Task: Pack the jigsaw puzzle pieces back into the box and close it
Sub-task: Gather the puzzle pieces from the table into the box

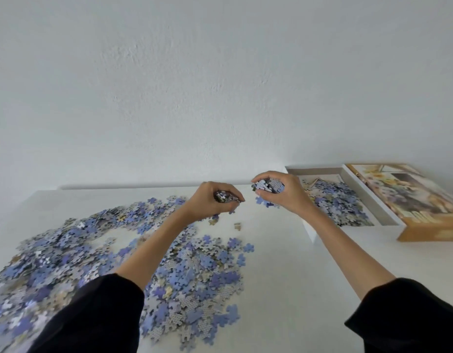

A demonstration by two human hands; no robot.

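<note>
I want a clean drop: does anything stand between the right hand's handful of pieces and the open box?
Nothing visible does. The right hand grips its handful of pieces just left of the open box; the lid lies beyond the box, to its right.

Pieces (123, 250) left of box (368, 200)

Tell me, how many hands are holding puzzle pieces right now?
2. The left hand grips a handful above the far edge of the pile; the right hand grips another handful near the open box.
</note>
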